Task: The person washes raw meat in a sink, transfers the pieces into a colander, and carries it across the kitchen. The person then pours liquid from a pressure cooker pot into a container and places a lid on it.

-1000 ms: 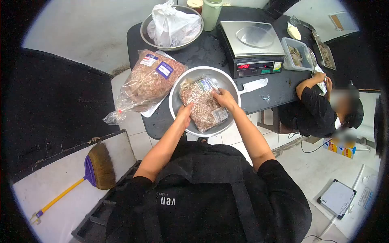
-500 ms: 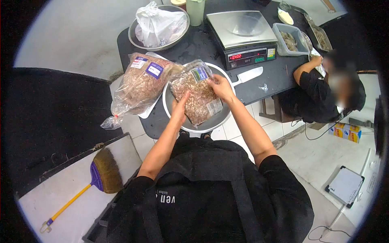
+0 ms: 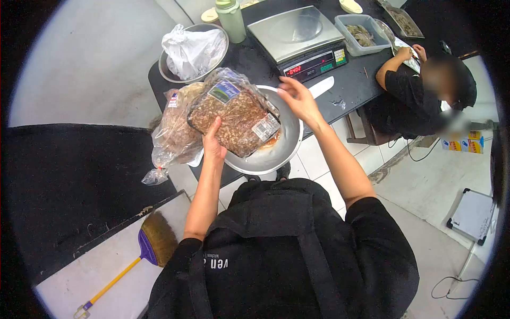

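Note:
My left hand (image 3: 214, 142) holds a plastic-wrapped pack of ground meat (image 3: 231, 119) by its lower left side, thumb on top. The pack is raised and overlaps the left part of a round metal bowl (image 3: 291, 143). Some reddish liquid shows inside the bowl. My right hand (image 3: 300, 101) is off the pack, fingers apart, above the bowl's upper right rim. Left of the pack lies a larger clear bag of ground meat (image 3: 169, 138), partly hidden by it. A knife (image 3: 322, 86) rests on the table just beyond my right hand.
On the black table (image 3: 350, 85) stand a digital scale (image 3: 297, 40), a metal bowl with a white plastic bag (image 3: 192, 50), a green bottle (image 3: 230, 21) and a plastic tub (image 3: 361, 34). A co-worker (image 3: 419, 87) sits at the right. A broom (image 3: 156, 239) is at lower left.
The pack has risen from the bowl and moved left over the larger bag's edge. My right hand has let go of it. The camera view has shifted.

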